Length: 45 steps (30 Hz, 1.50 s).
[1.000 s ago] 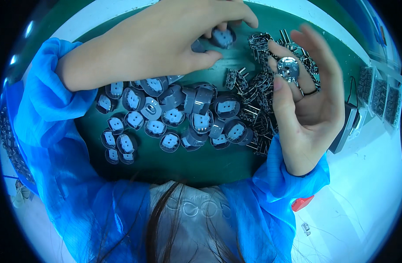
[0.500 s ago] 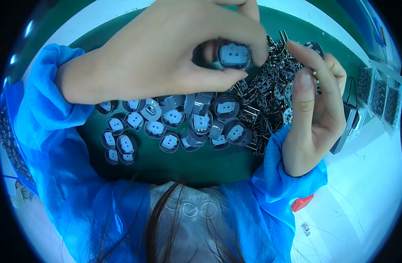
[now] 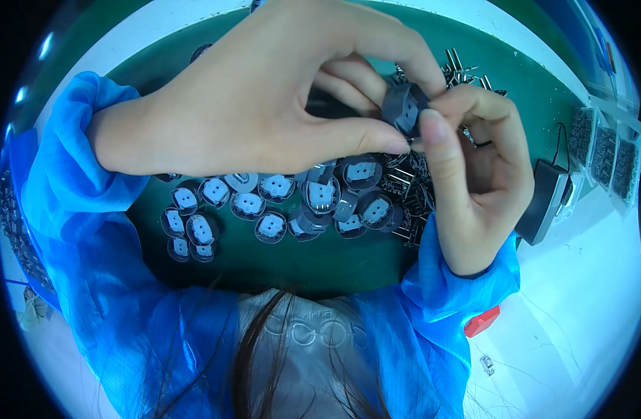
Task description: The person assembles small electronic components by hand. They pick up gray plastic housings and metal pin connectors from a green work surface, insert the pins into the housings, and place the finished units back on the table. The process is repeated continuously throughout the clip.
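Up over the far part of the green work surface, my left hand (image 3: 292, 98) grips a round dark grey plastic housing (image 3: 405, 108) between thumb and fingers. The housing is tilted, and its paler inner face shows small dark holes. From the right, the thumb and index finger of my right hand (image 3: 481, 160) are pinched together against the housing's right edge. Whatever lies between those fingertips is hidden. A small shiny piece (image 3: 467, 133) shows beside the curled right fingers. Below my left hand lie several similar housings (image 3: 271, 226) with pale, two-holed faces.
Dark metal parts with pins (image 3: 411, 183) lie heaped behind and under my hands, partly covered. On the right stand a black box-like object (image 3: 542, 202) and clear trays of small dark parts (image 3: 607, 157). A red object (image 3: 482, 322) lies near my right sleeve.
My left hand has moved the housing to the right and turned it. My right hand has come left, and its thumb and index finger have closed at the housing's edge.
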### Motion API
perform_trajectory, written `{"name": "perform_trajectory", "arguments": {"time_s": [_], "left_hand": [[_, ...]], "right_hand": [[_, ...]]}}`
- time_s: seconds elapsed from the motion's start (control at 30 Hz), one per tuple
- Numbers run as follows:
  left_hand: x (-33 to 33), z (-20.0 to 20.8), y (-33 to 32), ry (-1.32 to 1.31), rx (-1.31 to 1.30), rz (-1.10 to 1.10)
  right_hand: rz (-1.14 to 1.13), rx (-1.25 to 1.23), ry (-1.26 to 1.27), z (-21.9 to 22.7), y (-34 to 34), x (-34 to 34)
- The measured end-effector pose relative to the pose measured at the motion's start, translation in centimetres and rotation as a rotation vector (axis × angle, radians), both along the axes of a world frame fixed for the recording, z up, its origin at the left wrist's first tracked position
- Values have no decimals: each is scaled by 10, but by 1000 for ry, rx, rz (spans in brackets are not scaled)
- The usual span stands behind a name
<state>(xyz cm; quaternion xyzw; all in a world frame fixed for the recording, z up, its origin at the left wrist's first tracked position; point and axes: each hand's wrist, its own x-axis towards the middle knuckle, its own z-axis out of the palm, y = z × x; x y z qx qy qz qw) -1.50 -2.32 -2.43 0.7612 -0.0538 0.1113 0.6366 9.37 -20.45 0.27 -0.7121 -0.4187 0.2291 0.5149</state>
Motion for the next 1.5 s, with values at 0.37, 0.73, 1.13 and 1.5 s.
{"name": "perform_trajectory", "arguments": {"time_s": [0.37, 0.73, 1.13, 1.5], "left_hand": [[6, -8, 17, -72, 65, 14], [30, -22, 67, -169, 471, 343], [23, -27, 40, -54, 165, -170], [4, -19, 20, -99, -122, -83]], "right_hand": [[95, -272, -429, 8, -6, 17], [54, -258, -407, -5, -1, -3], [-115, -27, 187, 7, -6, 4], [-18, -27, 123, 11, -6, 4]]}}
